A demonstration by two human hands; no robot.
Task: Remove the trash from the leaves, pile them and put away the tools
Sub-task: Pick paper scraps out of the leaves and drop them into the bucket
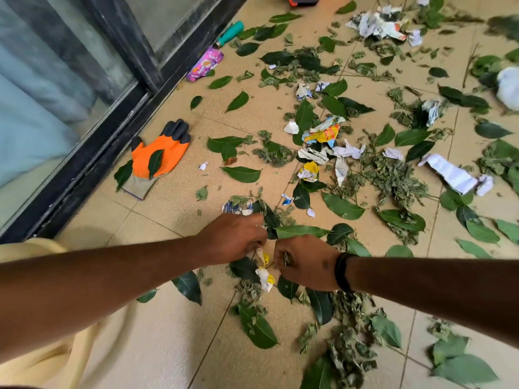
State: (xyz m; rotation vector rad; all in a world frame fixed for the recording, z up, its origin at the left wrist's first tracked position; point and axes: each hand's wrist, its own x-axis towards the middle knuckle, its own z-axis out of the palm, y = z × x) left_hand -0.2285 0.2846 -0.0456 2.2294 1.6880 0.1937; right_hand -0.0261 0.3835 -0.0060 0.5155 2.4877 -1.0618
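Green leaves (342, 206) and crumpled paper scraps (323, 133) lie scattered over the tan tiled floor (174, 209). My left hand (233, 237) reaches down with curled fingers that pinch a white and yellow paper scrap (264, 272). Beside it, my right hand (306, 262), a black band on its wrist, has its fingers curled down among small dry leaf bits. A long green leaf (300, 231) lies just beyond both hands. An orange and black work glove (157, 158) lies to the left by the door. A tool with a teal handle (229, 33) rests at the far door frame.
A black-framed glass sliding door (92, 88) runs along the left. A purple snack wrapper (203, 64) lies by its track. Larger paper wads (376, 22) and a white folded paper (452, 174) sit farther right. An orange object (303, 0) shows at the top edge.
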